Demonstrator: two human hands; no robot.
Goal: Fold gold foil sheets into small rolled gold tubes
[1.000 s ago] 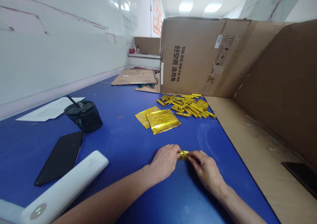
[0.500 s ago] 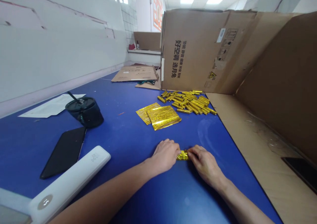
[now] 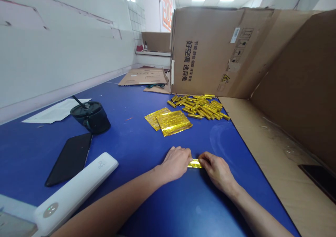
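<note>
A narrow strip of gold foil lies low over the blue table, stretched between my two hands. My left hand is closed on its left end, and my right hand pinches the right end. The fingers cover both ends of the strip. Beyond my hands rest flat gold foil sheets, one stack overlapping another. Farther back and to the right is a loose pile of gold foil rolls.
At the left are a dark lidded mug with a straw, a black phone, a white device and white paper. A large cardboard box walls off the back and right. Flattened cardboard lies behind.
The foil between my hands has gone from crumpled and taller to a narrower, flatter, smoother strip. Both hands keep nearly the same place, with the right one slightly higher.
</note>
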